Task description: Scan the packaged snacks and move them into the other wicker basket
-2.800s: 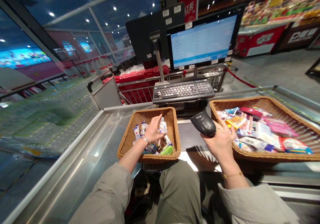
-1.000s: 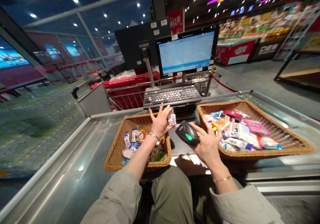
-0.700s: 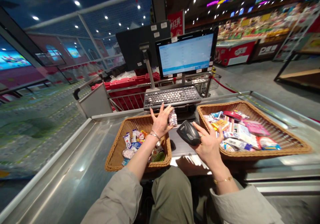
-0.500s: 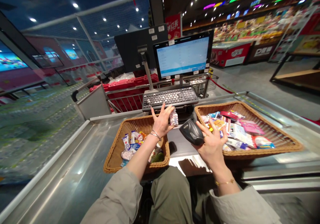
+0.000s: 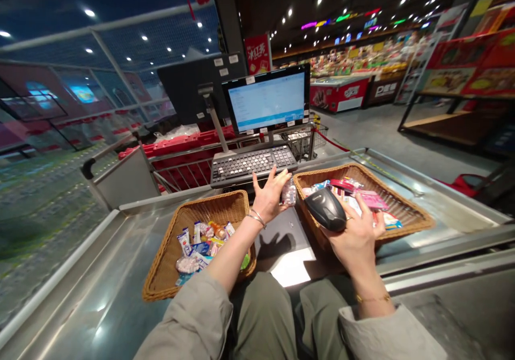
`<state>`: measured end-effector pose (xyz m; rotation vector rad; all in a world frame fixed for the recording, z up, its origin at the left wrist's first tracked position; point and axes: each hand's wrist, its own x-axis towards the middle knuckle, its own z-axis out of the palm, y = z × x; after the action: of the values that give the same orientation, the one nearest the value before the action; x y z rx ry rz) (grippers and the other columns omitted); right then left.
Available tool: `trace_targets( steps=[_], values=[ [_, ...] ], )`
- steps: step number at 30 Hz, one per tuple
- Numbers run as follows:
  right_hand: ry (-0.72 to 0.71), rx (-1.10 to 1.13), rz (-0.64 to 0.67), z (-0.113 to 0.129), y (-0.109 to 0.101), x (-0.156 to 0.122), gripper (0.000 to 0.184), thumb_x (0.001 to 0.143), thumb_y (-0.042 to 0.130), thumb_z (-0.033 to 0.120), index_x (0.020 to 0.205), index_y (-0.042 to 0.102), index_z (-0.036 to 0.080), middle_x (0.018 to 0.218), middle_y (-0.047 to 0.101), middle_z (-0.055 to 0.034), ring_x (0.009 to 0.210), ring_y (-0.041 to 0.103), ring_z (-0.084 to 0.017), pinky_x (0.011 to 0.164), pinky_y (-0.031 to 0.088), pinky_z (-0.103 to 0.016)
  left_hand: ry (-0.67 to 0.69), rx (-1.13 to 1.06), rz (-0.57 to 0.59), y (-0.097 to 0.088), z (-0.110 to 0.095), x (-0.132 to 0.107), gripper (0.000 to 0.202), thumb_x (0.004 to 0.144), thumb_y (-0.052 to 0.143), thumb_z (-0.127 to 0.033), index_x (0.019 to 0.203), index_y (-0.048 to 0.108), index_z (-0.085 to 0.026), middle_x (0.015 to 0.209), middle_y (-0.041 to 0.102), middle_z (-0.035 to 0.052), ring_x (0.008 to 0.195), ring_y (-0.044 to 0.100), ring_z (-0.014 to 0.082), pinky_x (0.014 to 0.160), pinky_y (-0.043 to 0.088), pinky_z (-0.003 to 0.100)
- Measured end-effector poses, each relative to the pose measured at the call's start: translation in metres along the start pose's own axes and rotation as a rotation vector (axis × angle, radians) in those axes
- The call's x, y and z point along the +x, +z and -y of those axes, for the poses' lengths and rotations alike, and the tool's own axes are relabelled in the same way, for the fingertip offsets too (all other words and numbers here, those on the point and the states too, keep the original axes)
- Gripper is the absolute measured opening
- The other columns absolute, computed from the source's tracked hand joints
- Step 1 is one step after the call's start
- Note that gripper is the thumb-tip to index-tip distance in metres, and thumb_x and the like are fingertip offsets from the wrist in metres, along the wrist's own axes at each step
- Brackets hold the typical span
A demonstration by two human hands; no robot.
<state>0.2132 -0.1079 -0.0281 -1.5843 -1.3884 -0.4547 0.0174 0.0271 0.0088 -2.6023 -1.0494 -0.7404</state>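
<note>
My left hand [image 5: 270, 195] is raised between two wicker baskets and pinches a small clear packet of pink and white sweets [image 5: 288, 191] between thumb and fingertips. My right hand [image 5: 356, 230] grips a black handheld barcode scanner [image 5: 325, 208], which sits just right of the packet and points toward it. The left basket [image 5: 169, 243] holds several small snack packs. The right basket [image 5: 406, 213] is full of colourful packets, partly hidden behind my right hand.
A keyboard [image 5: 251, 163] and a lit screen [image 5: 266, 100] stand behind the baskets on the steel checkout counter [image 5: 104, 295]. A trolley with red crates [image 5: 181, 156] is behind the counter. Shop shelves [image 5: 450, 75] and aisle floor lie to the right.
My left hand took the sweets packet out of the left basket and carried it right, up to the scanner. My view has swung to the right; the scanner's green light no longer shows.
</note>
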Motion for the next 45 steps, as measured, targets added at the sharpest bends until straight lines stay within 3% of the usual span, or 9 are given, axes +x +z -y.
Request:
trace_targets(
  steps=[9,14,20,22,26,29,37,45],
  values=[
    [0.149,-0.054,-0.049,-0.034,-0.011,0.0,0.048,0.086,0.062,0.046,0.126,0.066,0.02,0.122,0.072,-0.0159,0.139,0.047,-0.038,0.115,0.016,-0.071,0.11,-0.068,0.044,0.022,-0.023,0.023,0.079,0.089,0.068,-0.037,0.158,0.032,-0.027,0.162,0.041,0.0141,0.158,0.02,0.032,0.119,-0.012,0.073],
    [0.184,-0.056,-0.094,-0.046,-0.013,0.0,0.042,0.084,0.063,0.047,0.115,0.07,0.019,0.12,0.073,-0.0164,0.138,0.049,-0.038,0.116,0.018,-0.07,0.164,-0.07,0.062,0.029,-0.033,0.035,0.078,0.092,0.067,-0.04,0.159,0.031,-0.025,0.163,0.04,0.0144,0.157,0.023,0.032,0.119,-0.01,0.074],
    [0.233,-0.06,-0.074,-0.055,-0.016,0.0,0.043,0.083,0.063,0.043,0.117,0.07,0.017,0.119,0.073,-0.0157,0.138,0.049,-0.038,0.117,0.016,-0.068,0.22,-0.028,0.086,0.039,-0.037,0.049,0.077,0.093,0.064,-0.036,0.161,0.028,-0.024,0.165,0.037,0.0122,0.158,0.02,0.0319,0.12,-0.006,0.076],
    [0.242,-0.058,-0.071,-0.057,-0.018,0.001,0.044,0.083,0.063,0.043,0.119,0.069,0.018,0.121,0.073,-0.0152,0.138,0.049,-0.037,0.117,0.015,-0.068,0.247,-0.009,0.084,0.047,-0.038,0.055,0.07,0.097,0.057,-0.031,0.161,0.029,-0.023,0.163,0.04,0.0106,0.157,0.024,0.0292,0.124,0.0,0.072],
    [0.243,-0.053,-0.089,-0.06,-0.02,0.001,0.045,0.084,0.064,0.042,0.122,0.069,0.02,0.122,0.073,-0.0137,0.139,0.049,-0.037,0.117,0.017,-0.067,0.268,0.008,0.096,0.069,-0.041,0.066,0.059,0.101,0.039,-0.014,0.159,0.032,-0.018,0.159,0.047,0.009,0.151,0.038,0.0185,0.13,0.021,0.05],
    [0.245,-0.049,-0.095,-0.064,-0.021,-0.001,0.045,0.083,0.065,0.042,0.122,0.069,0.02,0.122,0.073,-0.0133,0.139,0.049,-0.036,0.118,0.017,-0.067,0.213,0.023,0.081,0.076,-0.04,0.067,0.059,0.1,0.036,-0.01,0.159,0.034,-0.018,0.159,0.047,0.0085,0.15,0.039,0.0191,0.129,0.024,0.049],
    [0.272,-0.047,-0.088,-0.062,-0.014,-0.004,0.04,0.08,0.066,0.042,0.113,0.071,0.018,0.115,0.074,-0.0154,0.136,0.05,-0.038,0.117,0.016,-0.068,0.123,-0.027,0.08,0.052,-0.038,0.041,0.056,0.102,0.048,-0.026,0.157,0.037,-0.022,0.158,0.049,0.0099,0.154,0.032,0.0271,0.128,0.015,0.063],
    [0.258,0.01,-0.002,-0.038,-0.005,-0.004,0.038,0.081,0.063,0.048,0.104,0.071,0.019,0.117,0.073,-0.0156,0.137,0.049,-0.036,0.117,0.016,-0.066,0.026,-0.016,0.2,0.022,-0.035,-0.016,0.061,0.099,0.056,-0.032,0.156,0.037,-0.019,0.16,0.045,0.0135,0.157,0.025,0.0299,0.126,0.012,0.067]
  ],
)
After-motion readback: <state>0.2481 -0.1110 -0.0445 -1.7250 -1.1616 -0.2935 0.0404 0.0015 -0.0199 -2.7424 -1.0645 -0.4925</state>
